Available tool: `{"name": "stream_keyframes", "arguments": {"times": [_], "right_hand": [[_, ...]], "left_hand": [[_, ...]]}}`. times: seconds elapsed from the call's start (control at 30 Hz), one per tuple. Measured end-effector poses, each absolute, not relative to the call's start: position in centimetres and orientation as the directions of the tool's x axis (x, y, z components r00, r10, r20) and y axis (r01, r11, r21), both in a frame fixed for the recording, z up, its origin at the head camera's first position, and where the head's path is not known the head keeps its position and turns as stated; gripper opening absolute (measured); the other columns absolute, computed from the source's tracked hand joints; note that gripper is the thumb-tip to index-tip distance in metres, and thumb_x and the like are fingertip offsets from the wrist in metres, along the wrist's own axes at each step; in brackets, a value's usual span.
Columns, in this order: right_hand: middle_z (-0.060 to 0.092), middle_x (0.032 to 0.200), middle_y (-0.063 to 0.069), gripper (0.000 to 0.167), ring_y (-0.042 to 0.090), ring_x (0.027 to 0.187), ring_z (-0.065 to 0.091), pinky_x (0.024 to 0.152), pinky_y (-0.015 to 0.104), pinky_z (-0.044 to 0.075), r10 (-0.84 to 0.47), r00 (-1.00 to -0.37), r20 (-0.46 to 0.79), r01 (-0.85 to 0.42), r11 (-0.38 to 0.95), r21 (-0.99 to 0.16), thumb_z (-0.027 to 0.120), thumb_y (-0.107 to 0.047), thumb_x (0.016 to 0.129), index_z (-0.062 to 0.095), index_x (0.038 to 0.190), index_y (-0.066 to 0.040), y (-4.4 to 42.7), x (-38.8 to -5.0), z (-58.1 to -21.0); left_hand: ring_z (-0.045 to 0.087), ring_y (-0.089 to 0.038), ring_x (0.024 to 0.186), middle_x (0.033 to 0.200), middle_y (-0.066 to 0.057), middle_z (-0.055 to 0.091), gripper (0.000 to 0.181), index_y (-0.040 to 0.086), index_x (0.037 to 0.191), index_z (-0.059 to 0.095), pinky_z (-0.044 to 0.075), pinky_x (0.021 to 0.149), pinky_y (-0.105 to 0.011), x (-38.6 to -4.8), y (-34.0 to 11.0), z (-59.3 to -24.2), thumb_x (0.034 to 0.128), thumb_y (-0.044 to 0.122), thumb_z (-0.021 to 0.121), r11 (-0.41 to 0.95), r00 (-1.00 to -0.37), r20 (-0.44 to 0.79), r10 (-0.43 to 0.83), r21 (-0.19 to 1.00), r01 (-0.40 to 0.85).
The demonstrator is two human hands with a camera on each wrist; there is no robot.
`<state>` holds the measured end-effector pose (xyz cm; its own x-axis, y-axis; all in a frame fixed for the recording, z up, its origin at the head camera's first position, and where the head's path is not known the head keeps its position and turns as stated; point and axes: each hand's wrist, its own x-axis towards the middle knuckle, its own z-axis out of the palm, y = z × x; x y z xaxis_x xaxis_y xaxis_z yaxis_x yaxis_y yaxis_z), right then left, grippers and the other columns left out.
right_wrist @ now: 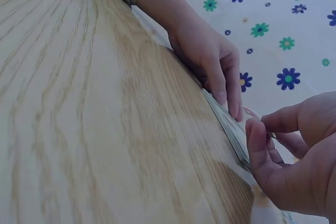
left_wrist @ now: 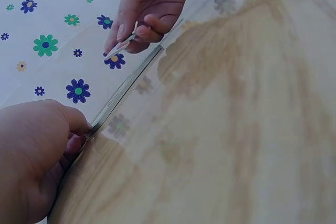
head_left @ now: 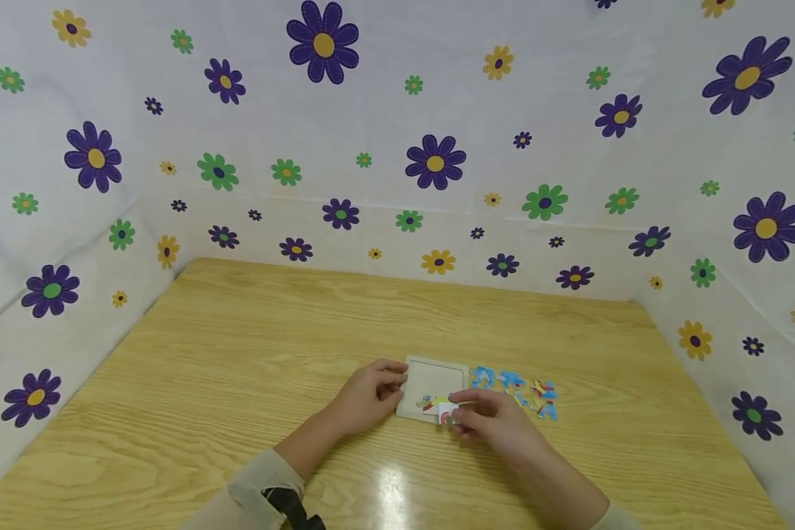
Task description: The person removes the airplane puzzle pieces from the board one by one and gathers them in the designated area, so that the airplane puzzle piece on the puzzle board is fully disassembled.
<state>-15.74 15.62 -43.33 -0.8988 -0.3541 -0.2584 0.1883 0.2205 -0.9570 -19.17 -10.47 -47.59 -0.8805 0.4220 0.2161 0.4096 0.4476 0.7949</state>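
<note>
A shallow pale puzzle tray lies flat on the table, with a colored puzzle piece set near its lower edge. My left hand holds the tray's left edge between thumb and fingers; the left wrist view shows that hand low at the tray's edge. Between right thumb and fingers, my right hand pinches a white-and-red puzzle piece, tilted over the tray's lower right part. Seen edge-on, the piece is thin. Its printed picture is mostly unreadable.
Several loose puzzle pieces, blue, yellow and red, lie right of the tray, some partly behind my right hand. A wood-grain table spreads around them. Flower-print cloth hangs at the back and both sides.
</note>
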Motion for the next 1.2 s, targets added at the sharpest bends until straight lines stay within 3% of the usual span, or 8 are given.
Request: {"name": "stream_keyframes", "arguments": {"times": [0.27,0.57,0.83,1.2], "right_hand": [[0.069,0.095,0.006,0.036,0.014,0.078,0.065,0.067,0.025,0.057,-0.224,-0.936,-0.271,0.190,0.327,-0.926,0.065,-0.011,0.096,0.060,0.127,0.006,18.8,-15.6,-43.6],[0.072,0.087,0.009,0.022,0.014,0.071,0.066,0.062,0.023,0.056,-0.207,-0.966,-0.152,0.043,0.454,-0.890,0.071,-0.007,0.091,0.069,0.110,0.006,18.8,-15.7,-43.9],[0.072,0.085,0.000,0.009,0.009,0.068,0.064,0.060,0.022,0.052,-0.084,-0.995,-0.049,-0.015,0.630,-0.777,0.078,-0.008,0.084,0.074,0.092,-0.007,17.6,-15.4,-44.5],[0.064,0.091,0.006,0.014,0.014,0.068,0.064,0.053,0.022,0.049,-0.102,-0.993,-0.054,-0.012,0.557,-0.830,0.074,-0.010,0.088,0.073,0.102,-0.007,16.2,-15.8,-43.3]], "left_hand": [[0.060,-0.012,0.094,0.134,-0.012,0.060,0.029,-0.004,0.122,0.069,0.051,0.072,-0.018,-19.2,-10.4,-47.8,0.0949,0.003,0.064,0.448,-0.884,0.207,0.418,0.799,0.400],[0.060,-0.012,0.093,0.134,-0.011,0.060,0.028,-0.003,0.122,0.069,0.051,0.072,-0.018,-19.1,-10.5,-47.7,0.0942,0.003,0.065,0.450,-0.893,0.201,0.403,0.806,0.385],[0.061,-0.011,0.092,0.134,-0.010,0.060,0.028,-0.002,0.121,0.070,0.051,0.071,-0.018,-19.2,-10.4,-47.8,0.0943,0.004,0.065,0.451,-0.894,0.197,0.402,0.807,0.381],[0.060,-0.011,0.093,0.134,-0.009,0.060,0.028,-0.002,0.121,0.070,0.051,0.072,-0.018,-19.1,-10.4,-47.9,0.0944,0.004,0.066,0.458,-0.895,0.195,0.402,0.803,0.381]]}}
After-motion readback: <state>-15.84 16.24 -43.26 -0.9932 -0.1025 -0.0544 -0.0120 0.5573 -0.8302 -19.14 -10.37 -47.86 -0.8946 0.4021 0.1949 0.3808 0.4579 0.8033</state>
